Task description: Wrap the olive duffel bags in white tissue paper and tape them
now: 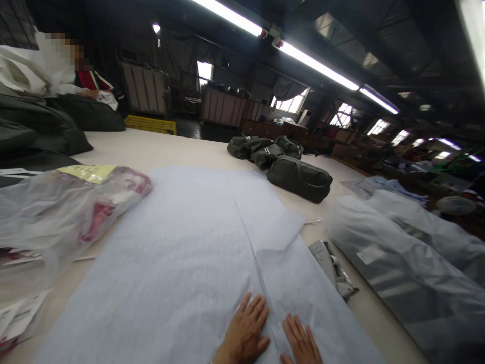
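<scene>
Creases and Snags Were the Likeliest Trouble

A large, thin, bluish-white sheet, plastic or paper, lay across the smooth, pale tabletop. The left hand and right hand rested on it, palms down, fingers extended, apart from each other and gripping nothing, with a long straight fold line running up between them. Uneven pressure could have rucked the flimsy material, which already rippled faintly near the left fingertips. The loose, pointed flap might have folded under if brushed. The angular, hard-cased grey device just beside the right edge could have caught or torn it; the crumpled, glossy clear plastic bag on the left might have dragged its border.
</scene>
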`<state>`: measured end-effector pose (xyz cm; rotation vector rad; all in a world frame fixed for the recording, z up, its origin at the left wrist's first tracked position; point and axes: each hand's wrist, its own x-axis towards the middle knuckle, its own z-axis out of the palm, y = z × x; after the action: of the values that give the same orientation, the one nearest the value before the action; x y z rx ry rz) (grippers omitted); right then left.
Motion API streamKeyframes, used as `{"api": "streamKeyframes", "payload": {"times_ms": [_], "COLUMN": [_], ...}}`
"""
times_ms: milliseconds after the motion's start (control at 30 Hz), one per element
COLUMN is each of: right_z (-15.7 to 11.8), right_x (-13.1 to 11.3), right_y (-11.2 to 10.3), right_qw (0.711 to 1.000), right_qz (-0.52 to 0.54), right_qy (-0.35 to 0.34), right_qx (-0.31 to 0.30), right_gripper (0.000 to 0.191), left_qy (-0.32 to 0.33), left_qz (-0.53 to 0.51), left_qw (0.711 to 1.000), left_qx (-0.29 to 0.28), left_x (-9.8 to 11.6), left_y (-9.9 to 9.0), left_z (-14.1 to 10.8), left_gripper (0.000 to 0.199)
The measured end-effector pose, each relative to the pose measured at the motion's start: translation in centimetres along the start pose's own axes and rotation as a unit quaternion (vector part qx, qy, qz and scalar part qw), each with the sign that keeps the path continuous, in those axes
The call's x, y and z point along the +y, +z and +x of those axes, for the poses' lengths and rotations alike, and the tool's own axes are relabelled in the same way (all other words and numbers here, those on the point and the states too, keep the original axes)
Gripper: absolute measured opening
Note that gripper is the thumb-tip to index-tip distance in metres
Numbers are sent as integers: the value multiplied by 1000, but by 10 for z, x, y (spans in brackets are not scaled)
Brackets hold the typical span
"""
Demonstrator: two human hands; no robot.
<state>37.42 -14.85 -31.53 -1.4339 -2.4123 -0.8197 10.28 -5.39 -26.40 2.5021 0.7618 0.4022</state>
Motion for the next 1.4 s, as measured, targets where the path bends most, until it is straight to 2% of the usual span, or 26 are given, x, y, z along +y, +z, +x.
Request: {"api": "streamKeyframes", "payload": {"times_ms": [133, 267, 433, 533, 600, 700, 800, 900, 1000, 1100, 1200, 1400], "right_z": [1, 9, 15, 16, 17, 18, 16, 14, 13, 14, 16, 18], "right_x": [2, 1, -3, -6, -8, -10, -11, -12, -14, -16, -18, -18], "right_y": [4, -4, -17, -23, -26, -28, -27, -24, -23, -27, -32, -32], "right_qw": [1000, 1000, 1000, 1000, 999, 998, 996, 995, 992, 986, 983, 988], "right_qz": [3, 3, 12, 17, 22, 30, 44, 52, 70, 94, 101, 75], "right_qy": [-5, -8, 5, 16, 26, 49, 64, 70, 88, 111, 121, 109], "right_qx": [18, 17, 1, -10, -17, -34, -46, -46, -58, -81, -95, -78], "right_gripper": [64, 66, 72, 74, 75, 72, 71, 71, 70, 69, 69, 69], "left_qy": [-4, -7, -11, -10, -47, -149, -205, -225, -241, -257, -274, -272], "left_qz": [-26, -44, -52, -5, 48, 154, 231, 258, 266, 260, 235, 172], "left_qw": [1000, 998, 997, 998, 997, 977, 948, 932, 923, 923, 929, 947], "left_qx": [1, -40, -63, -58, -37, 21, 76, 118, 137, 118, 80, 16], "left_x": [-2, -1, 6, -2, -15, -39, -60, -73, -79, -78, -73, -53], "left_y": [3, -4, -17, -16, -15, -17, -22, -25, -30, -39, -53, -87], "left_z": [2, 1, -12, -25, -35, -50, -61, -67, -68, -66, -65, -77], "left_gripper": [65, 73, 83, 88, 94, 98, 95, 91, 86, 76, 56, 39]}}
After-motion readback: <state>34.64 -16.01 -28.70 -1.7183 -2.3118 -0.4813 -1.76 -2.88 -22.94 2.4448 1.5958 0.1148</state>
